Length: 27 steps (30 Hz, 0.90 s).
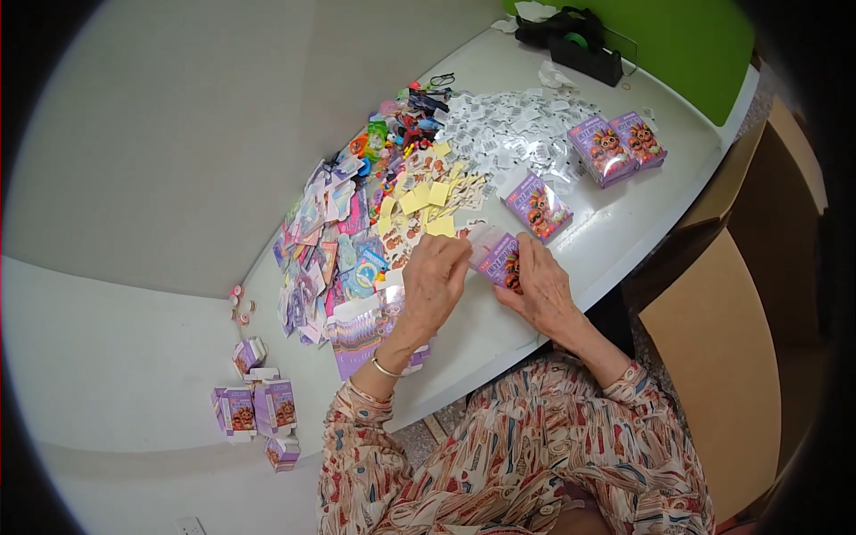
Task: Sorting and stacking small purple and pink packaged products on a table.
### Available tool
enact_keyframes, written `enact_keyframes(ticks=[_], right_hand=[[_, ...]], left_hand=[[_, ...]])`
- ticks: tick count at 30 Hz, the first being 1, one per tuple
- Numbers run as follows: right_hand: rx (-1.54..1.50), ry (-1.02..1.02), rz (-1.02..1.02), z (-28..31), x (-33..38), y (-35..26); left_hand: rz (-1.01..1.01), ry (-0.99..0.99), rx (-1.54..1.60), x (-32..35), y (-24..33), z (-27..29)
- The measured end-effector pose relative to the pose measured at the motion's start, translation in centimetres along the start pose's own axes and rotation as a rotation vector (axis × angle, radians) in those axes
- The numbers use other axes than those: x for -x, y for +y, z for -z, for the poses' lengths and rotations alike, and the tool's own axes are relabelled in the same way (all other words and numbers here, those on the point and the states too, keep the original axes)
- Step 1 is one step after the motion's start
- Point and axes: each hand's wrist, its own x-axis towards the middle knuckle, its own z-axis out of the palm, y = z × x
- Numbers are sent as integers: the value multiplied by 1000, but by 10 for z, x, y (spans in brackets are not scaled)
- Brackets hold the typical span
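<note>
A small purple box with colourful cartoon figures is gripped in my right hand, thumb and fingers wrapped round its side. At the box's upper left end a pale, partly see-through flap sticks out. My left hand is closed in a pinch right beside that flap; what its fingertips hold, if anything, is too small to make out. Just beyond the right hand lies a closed purple box of the same kind. Flat, overlapping purple cartons lie beside my left wrist, partly hidden by it.
Piles cover the white table: silvery packets, yellow cards, small colourful toys and pastel packets. Two purple boxes and a black tape dispenser stand farther back. Several boxes sit left; an open cardboard carton stands right.
</note>
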Motion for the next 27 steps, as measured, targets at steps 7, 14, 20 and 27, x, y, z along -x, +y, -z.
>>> enact_keyframes(ticks=[7,14,20,27], right_hand=[[-58,105,16,2,0,0],[-115,186,61,-6,-4,9],[-220,138,75,-22,-1,16],[-40,237,139,-16,6,14]], left_hand=[[-20,-72,148,-24,-5,26],[-220,-49,-68,-42,9,46],[-380,-118,-265,-25,29,26],[-373,-149,-292,-10,40,10]])
